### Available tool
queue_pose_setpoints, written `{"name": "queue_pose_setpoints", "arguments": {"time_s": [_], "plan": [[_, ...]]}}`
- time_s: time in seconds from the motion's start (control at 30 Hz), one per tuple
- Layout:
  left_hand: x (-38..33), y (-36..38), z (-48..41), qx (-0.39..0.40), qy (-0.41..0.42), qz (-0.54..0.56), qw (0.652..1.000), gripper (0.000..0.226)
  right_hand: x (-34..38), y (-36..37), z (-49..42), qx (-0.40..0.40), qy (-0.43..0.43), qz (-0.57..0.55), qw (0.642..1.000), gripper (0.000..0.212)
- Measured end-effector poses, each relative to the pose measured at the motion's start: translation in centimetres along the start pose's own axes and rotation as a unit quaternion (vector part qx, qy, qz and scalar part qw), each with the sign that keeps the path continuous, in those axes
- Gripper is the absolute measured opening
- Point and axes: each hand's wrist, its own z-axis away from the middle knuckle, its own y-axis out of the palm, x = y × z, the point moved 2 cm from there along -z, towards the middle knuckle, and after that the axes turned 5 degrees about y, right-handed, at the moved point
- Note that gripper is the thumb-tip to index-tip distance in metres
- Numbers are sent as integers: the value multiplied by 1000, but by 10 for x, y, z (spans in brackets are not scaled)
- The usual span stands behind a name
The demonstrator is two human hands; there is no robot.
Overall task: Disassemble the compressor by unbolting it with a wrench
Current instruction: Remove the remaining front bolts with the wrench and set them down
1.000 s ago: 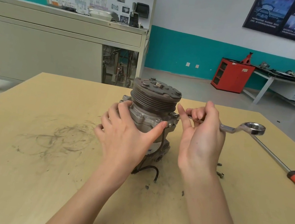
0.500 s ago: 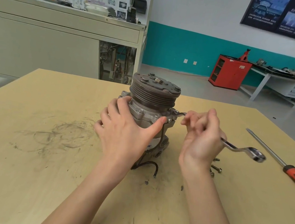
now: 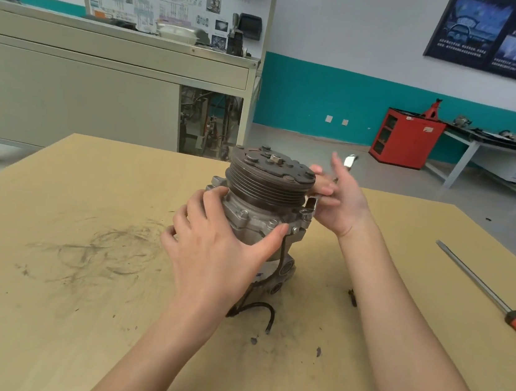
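The grey metal compressor stands upright on the wooden table, its grooved pulley on top. My left hand grips the housing below the pulley, thumb on the front flange. My right hand is against the right side of the pulley and holds the silver ring wrench. The wrench's near end sits by a flange bolt at the compressor's right. Its far ring end sticks up behind my fingers. The hand is motion-blurred and hides most of the wrench shaft.
A long screwdriver with a red and black handle lies at the table's right. A loose bolt lies beside my right forearm. A black wire trails from the compressor's base. Dark smudges mark the table to the left.
My right hand has swung the wrench from pointing right and down to pointing up and away. The hand moved closer to the pulley's far right side. My left hand kept its grip.
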Motion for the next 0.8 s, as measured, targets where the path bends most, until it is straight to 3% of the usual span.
{"name": "queue_pose_setpoints", "arguments": {"time_s": [0.1, 0.33, 0.63, 0.8], "plan": [[0, 0, 0, 1, -1, -7, 1000, 99, 15, 17, 30, -87, -101, 91, 987, 60], [1, 0, 0, 6, 5, -10, 1000, 94, -13, 56, 89, -178, -376, 276, 867, 51], [0, -1, -1, 12, 6, -18, 1000, 97, -78, 51, 95, -194, -489, 414, 743, 35], [0, 0, -1, 11, 6, -18, 1000, 97, -93, 43, 96, -193, -506, 431, 722, 37]]}}
